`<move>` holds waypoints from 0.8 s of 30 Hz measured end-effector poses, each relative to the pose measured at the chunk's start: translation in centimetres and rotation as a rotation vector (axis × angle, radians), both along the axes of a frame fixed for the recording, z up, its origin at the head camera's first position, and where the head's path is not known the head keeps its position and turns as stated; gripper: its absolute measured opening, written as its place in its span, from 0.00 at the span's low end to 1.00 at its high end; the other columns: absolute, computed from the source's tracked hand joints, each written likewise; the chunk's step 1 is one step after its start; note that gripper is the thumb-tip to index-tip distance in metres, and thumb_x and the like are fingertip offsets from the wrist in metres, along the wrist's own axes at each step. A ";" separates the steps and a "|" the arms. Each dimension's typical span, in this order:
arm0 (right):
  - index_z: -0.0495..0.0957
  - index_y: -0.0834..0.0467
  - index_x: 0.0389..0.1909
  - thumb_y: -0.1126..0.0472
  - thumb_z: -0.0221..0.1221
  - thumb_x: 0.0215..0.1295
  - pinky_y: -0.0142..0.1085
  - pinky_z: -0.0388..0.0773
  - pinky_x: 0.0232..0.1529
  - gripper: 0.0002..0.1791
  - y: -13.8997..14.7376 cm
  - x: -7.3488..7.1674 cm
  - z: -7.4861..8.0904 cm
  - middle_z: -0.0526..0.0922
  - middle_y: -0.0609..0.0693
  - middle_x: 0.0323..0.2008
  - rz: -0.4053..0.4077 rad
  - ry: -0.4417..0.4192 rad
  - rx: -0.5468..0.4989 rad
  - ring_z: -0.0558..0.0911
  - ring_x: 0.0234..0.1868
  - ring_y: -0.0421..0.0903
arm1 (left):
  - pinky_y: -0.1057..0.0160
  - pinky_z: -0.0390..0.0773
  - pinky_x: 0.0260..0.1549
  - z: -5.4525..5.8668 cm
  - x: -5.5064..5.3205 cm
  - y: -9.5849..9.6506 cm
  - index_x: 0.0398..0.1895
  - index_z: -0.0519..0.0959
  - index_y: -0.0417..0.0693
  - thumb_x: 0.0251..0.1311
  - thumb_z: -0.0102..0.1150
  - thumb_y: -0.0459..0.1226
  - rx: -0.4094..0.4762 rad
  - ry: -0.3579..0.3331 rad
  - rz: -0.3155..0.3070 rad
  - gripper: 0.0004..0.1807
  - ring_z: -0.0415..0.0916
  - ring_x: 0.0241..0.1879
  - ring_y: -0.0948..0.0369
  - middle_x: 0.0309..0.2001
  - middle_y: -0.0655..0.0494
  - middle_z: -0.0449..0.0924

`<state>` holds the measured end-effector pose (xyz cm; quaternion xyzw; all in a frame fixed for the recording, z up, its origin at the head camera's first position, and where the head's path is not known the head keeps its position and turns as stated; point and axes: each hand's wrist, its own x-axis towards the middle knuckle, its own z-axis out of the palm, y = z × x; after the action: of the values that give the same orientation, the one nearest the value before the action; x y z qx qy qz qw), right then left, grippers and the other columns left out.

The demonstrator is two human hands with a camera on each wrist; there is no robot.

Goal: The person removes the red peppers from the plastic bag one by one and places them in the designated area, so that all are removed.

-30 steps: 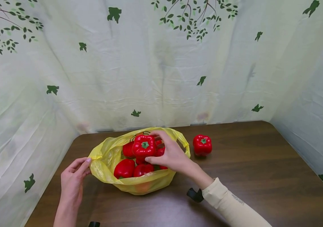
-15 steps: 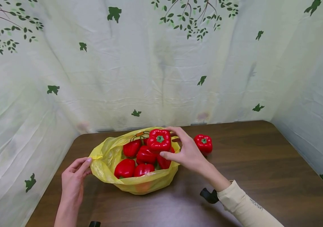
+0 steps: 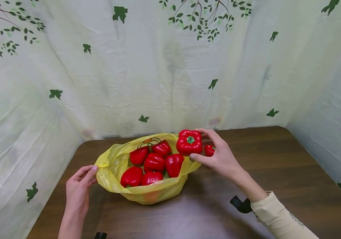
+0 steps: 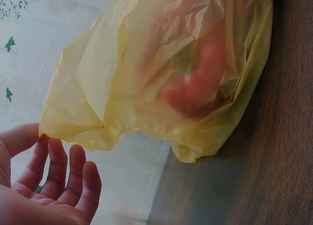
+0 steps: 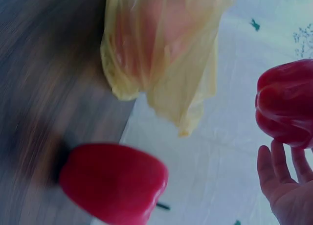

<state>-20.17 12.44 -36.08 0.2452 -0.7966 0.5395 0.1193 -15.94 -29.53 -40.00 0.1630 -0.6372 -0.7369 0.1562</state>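
Note:
A yellow plastic bag [image 3: 146,196] stands wide-mouthed on the table, with several red bell peppers [image 3: 154,162] inside. My left hand [image 3: 79,189] pinches the bag's left rim between thumb and finger; in the left wrist view the other fingers [image 4: 57,168] curve loosely below the yellow film. My right hand [image 3: 221,156] holds a red bell pepper [image 3: 189,142], green stem facing me, just above the bag's right rim. Behind that hand another red bell pepper [image 3: 208,150] sits on the table, partly hidden. The right wrist view shows this table pepper [image 5: 115,183] close up.
The brown wooden table [image 3: 278,172] reaches back to a pale curtain [image 3: 170,83] with leaf prints. A black wrist-worn piece [image 3: 241,204] juts from the right cuff, and another black piece [image 3: 100,235] shows at the bottom edge.
My right hand has carried the held pepper from over the bag's middle rightward to its right rim, uncovering the peppers inside. My left hand keeps its place on the bag.

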 end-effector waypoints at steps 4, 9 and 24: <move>0.68 0.41 0.64 0.55 0.74 0.52 0.50 0.82 0.45 0.38 1.5 0.2 0.1 0.73 0.42 0.58 -0.026 -0.021 -0.001 0.75 0.56 0.46 | 0.70 0.81 0.32 0.0 0.0 0.0 0.40 0.84 0.41 0.58 0.70 0.39 -0.001 -0.004 0.003 0.12 0.78 0.31 0.63 0.36 0.57 0.81; 0.67 0.43 0.66 0.56 0.73 0.54 0.46 0.81 0.47 0.38 3.4 0.2 -0.1 0.73 0.42 0.59 -0.063 -0.027 0.030 0.74 0.57 0.45 | 0.70 0.81 0.32 -0.1 0.1 0.0 0.40 0.84 0.40 0.58 0.70 0.38 0.003 0.002 0.000 0.11 0.78 0.31 0.63 0.36 0.57 0.82; 0.65 0.49 0.69 0.62 0.73 0.54 0.28 0.78 0.49 0.42 9.1 0.2 0.0 0.72 0.47 0.62 -0.145 -0.045 0.108 0.74 0.59 0.48 | 0.70 0.81 0.31 -0.1 0.1 -0.1 0.38 0.84 0.40 0.59 0.69 0.36 0.021 0.026 -0.003 0.09 0.79 0.30 0.63 0.34 0.56 0.82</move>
<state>-20.01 21.49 -36.07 0.1809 -0.8427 0.4910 0.1269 -15.83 -29.64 -40.07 0.1542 -0.6274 -0.7459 0.1616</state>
